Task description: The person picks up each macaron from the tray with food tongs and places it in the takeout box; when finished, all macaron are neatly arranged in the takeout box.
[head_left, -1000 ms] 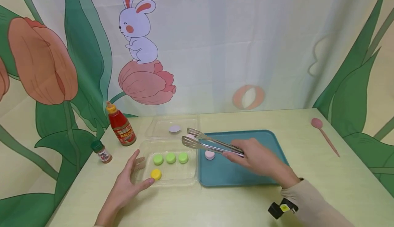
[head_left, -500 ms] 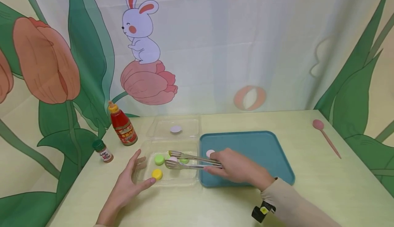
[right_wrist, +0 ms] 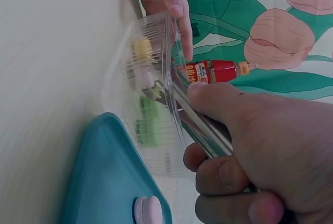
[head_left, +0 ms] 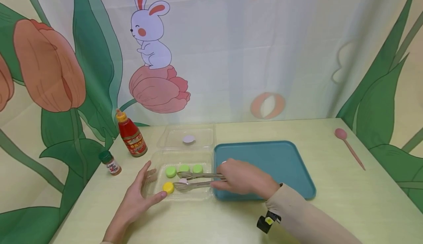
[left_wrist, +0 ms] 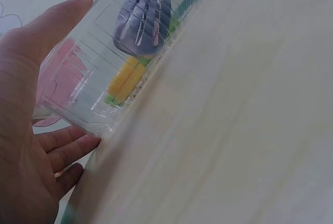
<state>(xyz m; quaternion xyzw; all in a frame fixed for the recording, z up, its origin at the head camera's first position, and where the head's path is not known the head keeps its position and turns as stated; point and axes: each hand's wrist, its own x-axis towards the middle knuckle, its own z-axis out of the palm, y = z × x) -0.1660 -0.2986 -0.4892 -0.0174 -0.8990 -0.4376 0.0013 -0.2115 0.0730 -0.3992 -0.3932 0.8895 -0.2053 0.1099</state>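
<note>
My right hand [head_left: 242,178] grips metal tongs [head_left: 201,176], whose slotted ends reach into a clear plastic container [head_left: 201,194]. Between those ends is a pale pink macaron [head_left: 183,181], partly covered. Several green macarons [head_left: 170,171] stand in a row behind it, and a yellow macaron [head_left: 168,187] lies to its left. My left hand [head_left: 133,200] is spread at the container's left side, thumb along the front and fingers outside the wall, as the left wrist view shows. In the right wrist view, another pink macaron [right_wrist: 149,211] sits on the blue tray [right_wrist: 104,166].
The container's lid [head_left: 205,137] lies folded back, a pale oval piece [head_left: 188,139] on it. A red sauce bottle [head_left: 133,135] and a green-capped jar [head_left: 110,163] stand at the left. A pink spoon [head_left: 349,148] lies far right. A printed curtain [head_left: 224,53] hangs behind the table.
The tongs have travelled left and toward me, carrying the pink macaron from above the tray's left edge into the container beside the yellow one. My left hand has stayed put.
</note>
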